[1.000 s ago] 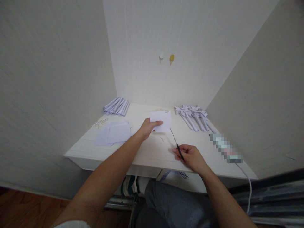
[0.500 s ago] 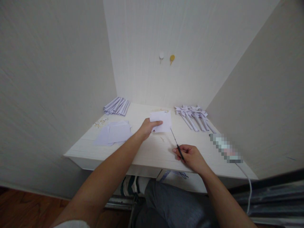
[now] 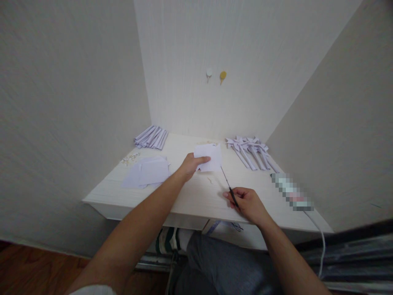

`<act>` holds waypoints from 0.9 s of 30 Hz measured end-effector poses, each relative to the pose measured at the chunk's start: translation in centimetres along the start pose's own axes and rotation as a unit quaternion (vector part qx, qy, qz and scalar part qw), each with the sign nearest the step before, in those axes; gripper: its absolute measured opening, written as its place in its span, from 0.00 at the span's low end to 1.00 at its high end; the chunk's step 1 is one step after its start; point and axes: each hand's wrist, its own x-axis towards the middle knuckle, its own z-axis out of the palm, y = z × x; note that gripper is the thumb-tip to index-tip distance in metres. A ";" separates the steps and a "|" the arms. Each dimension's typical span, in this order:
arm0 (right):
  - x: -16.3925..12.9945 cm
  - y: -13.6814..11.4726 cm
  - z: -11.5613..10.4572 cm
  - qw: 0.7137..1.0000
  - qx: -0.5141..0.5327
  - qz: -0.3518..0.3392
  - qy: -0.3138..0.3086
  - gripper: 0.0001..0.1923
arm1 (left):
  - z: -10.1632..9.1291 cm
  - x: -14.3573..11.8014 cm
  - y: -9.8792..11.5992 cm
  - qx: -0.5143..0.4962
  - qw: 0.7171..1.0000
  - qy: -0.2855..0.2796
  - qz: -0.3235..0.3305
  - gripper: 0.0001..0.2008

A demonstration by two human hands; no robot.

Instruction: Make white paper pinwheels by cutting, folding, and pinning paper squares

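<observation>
My left hand pinches a small white sheet of paper and holds it just above the white desk. My right hand grips a pair of scissors by the dark handles. The thin blades point up and away, and their tip lies at the lower right corner of the sheet.
Loose white sheets lie at the left of the desk, with a stack of folded paper strips behind them. Several folded paper pieces are spread at the back right. A blurred object with a white cable rests at the right edge. Walls enclose three sides.
</observation>
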 end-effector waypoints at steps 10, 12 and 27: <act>0.2 0.5 0.0 0.999 -0.031 0.001 0.013 0.23 | -0.3 0.3 -0.2 0.016 1.000 0.024 0.012 0.23; 0.4 0.9 -0.4 0.999 -0.045 -0.008 0.021 0.21 | -0.5 0.5 -0.3 0.023 0.999 0.037 0.014 0.22; 0.6 0.0 -4.3 0.980 -0.193 -0.035 -0.020 0.16 | -1.3 1.4 -1.3 0.165 0.984 0.049 -0.036 0.17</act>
